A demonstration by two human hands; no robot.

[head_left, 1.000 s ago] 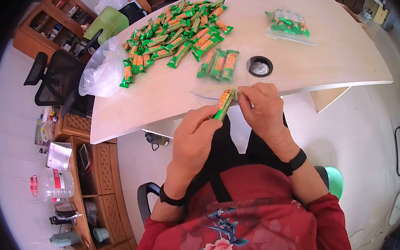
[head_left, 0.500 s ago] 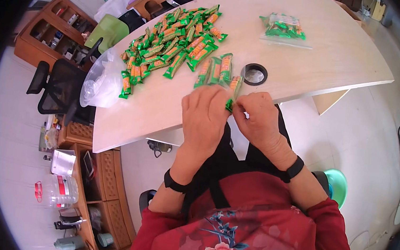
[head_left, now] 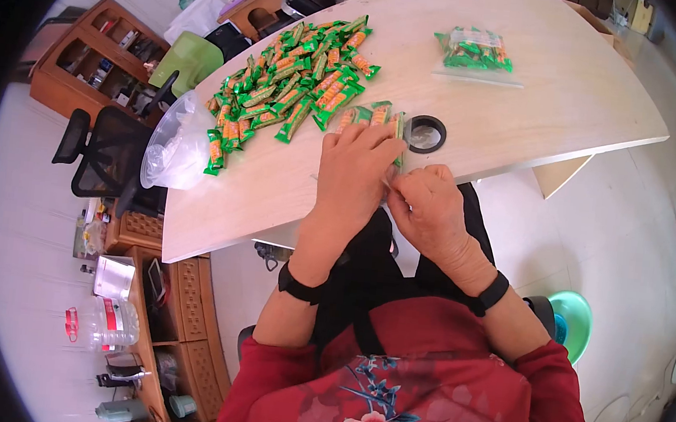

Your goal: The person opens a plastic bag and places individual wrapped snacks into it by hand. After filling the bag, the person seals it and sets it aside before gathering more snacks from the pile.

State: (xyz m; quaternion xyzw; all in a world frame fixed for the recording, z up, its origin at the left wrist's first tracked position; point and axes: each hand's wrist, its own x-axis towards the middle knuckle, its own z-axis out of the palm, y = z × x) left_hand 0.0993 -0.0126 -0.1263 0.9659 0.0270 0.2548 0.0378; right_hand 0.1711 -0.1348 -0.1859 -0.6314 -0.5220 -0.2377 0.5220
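A clear plastic bag with several green-and-orange wrapped snack bars (head_left: 379,112) in it lies at the table's near edge, largely covered by my hands. My left hand (head_left: 354,164) rests over the bag, its fingers bent across the bars and gripping it. At the bag's near end, my right hand (head_left: 429,203) is closed, thumb and forefinger pinching the plastic edge. Just beyond the fingers is a black roll of tape (head_left: 426,134). A big heap of the same wrapped bars (head_left: 289,82) spreads over the left of the table.
A filled bag of bars (head_left: 478,50) lies toward the far side of the pale table (head_left: 557,93). On the left edge stands a clear plastic tub (head_left: 173,148) with plastic bags inside. Office chairs (head_left: 110,151) and a wooden cabinet (head_left: 185,302) are to the left.
My left hand has slid forward and flattened over the bag, hiding more of the bars. My right hand has moved slightly down, still pinching the bag's edge. The view has shifted a little.
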